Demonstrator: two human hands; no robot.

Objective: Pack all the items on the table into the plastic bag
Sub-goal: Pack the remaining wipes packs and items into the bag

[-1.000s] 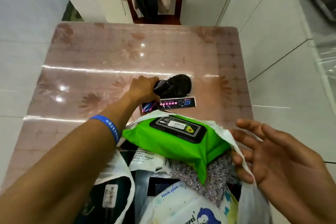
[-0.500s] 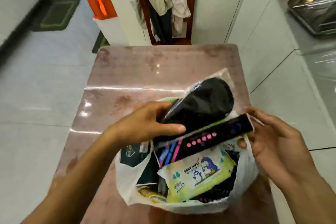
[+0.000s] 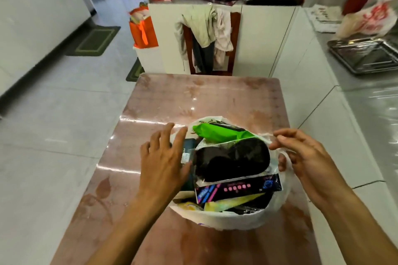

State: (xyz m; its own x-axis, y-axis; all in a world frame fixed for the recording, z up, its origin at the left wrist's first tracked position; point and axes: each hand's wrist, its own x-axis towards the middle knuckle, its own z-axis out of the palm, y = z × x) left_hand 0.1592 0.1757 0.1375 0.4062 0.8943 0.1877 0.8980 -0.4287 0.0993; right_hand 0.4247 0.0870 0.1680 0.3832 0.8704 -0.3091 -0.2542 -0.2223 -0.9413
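Right hand (image 3: 305,163), at the right of the frame: thumb and forefinger are pinched on the thin rim of the plastic bag (image 3: 232,220), holding that edge up; the other fingers are loosely curled beside it. Left hand (image 3: 163,157), left of centre: fingers straight and spread, holding nothing, the fingertips lying over the bag's left rim. Whether they press on the rim or on the dark packet beneath cannot be told.

The bag is white, stands mouth-up in the lower centre of the frame on the pink table (image 3: 193,97), and is full to the brim.

Contents, from the far side to the near side:
- Green wipes pack (image 3: 219,134), long axis running left to right, tilted slightly down to the right.
- Black pouch in clear wrap (image 3: 232,160), uppermost in the middle, long axis left to right, right end raised.
- Black box with pink dots (image 3: 239,189), just below the pouch, long axis left to right, right end slightly higher.
- Dark green packet (image 3: 189,148), standing on edge against the left wall, partly under the left hand.
- Yellow packets (image 3: 232,201) at the near rim, only partly visible.

Beyond the table, at upper centre, a chair (image 3: 234,45) draped with clothes. An orange bag (image 3: 143,30) stands to its left.
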